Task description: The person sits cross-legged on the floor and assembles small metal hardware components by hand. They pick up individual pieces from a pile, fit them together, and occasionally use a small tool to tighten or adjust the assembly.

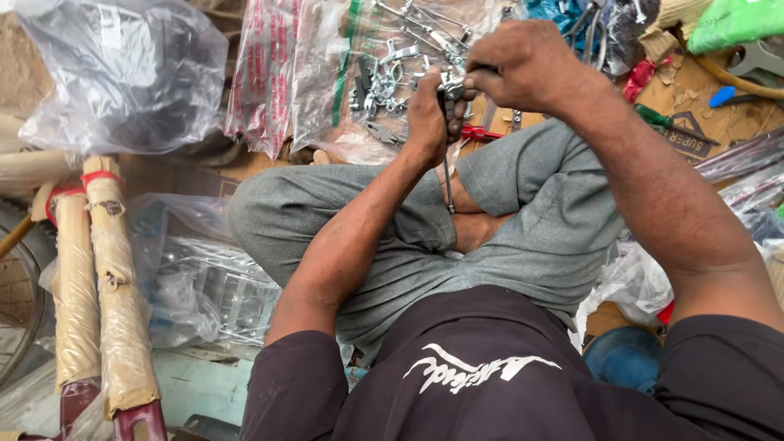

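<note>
Above our crossed knees, our left hand point(426, 114) and right hand point(523, 65) both clench a small metal bracket point(452, 84), a thin rod point(447, 184) hanging below it. Beyond lie loose metal fittings point(384, 82) on clear plastic; paper-wrapped frame tubes point(114, 278) stand leftward.

**Bags and packaging around the seated person**

Big clear plastic bag point(122, 69) top left, crumpled, greyish. Red-and-clear printed sleeve pack point(263, 69) hangs beside it. Clear bag with a green stripe point(347, 57) lies top centre, metal parts inside. Green bag point(735, 20) in the top right corner. Brown cardboard with black print point(694, 135) lies flat at right. Clear bag of metal parts point(204, 286) lower left.
</note>
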